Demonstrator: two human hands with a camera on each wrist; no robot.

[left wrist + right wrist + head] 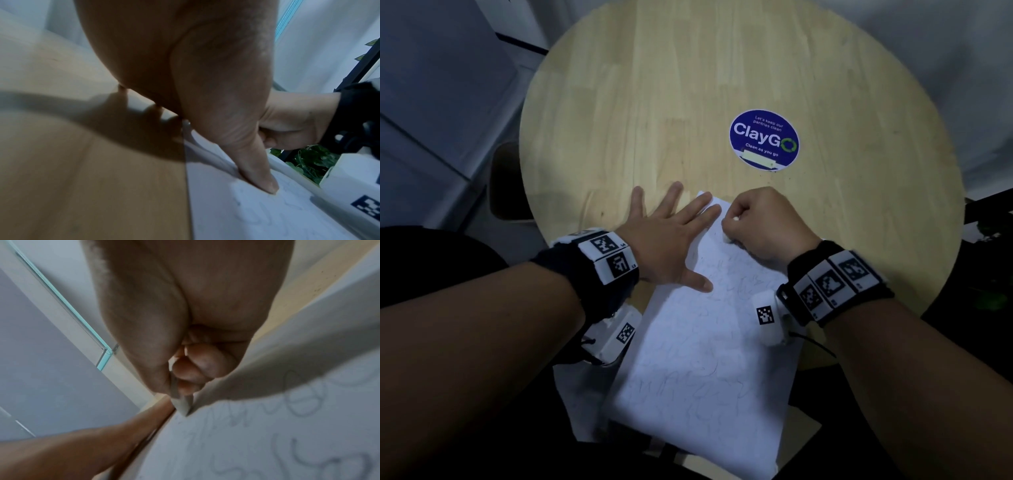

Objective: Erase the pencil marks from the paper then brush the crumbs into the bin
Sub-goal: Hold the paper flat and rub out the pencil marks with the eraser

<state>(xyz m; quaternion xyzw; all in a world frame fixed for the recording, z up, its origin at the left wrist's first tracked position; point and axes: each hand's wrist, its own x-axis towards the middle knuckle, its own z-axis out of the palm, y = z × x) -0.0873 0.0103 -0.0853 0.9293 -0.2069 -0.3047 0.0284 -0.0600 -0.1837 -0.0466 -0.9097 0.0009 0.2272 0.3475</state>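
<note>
- The left hand (667, 240) is lying flat with fingers spread, straddling the sheet's left edge: the outer fingers are resting on the round wooden table (688, 85), while the index and middle fingers and the thumb are pressing on the sheet of paper (709, 359). This is probably to stop the paper sliding or buckling while it is rubbed.
- In the left wrist view the left thumb (259, 175) is pushing down on the paper (267, 214), and a small ridge is rising in the sheet just beyond it.
- The right hand (763, 222) is curling into a loose fist just right of the left fingertips, pinching a small white eraser (726, 237) between thumb and fingers; gripping it short likely gives firmer pressure.
- In the right wrist view the eraser (182, 404) is sticking out below the fingertips (185, 371) with one corner touching the paper (267, 443), right at the near end of a row of pencil marks (298, 394).
- Scribbles are covering the sheet from under the right hand towards the person, so the erasing looks barely begun, working from the far corner.
- The paper is overhanging the table's near edge below both wrists; that unsupported part could crease if rubbed.
- No bin is showing in any view, and I cannot make out any crumbs.
- A round blue ClayGo sticker (764, 138) is sitting on the table beyond the right hand.
</note>
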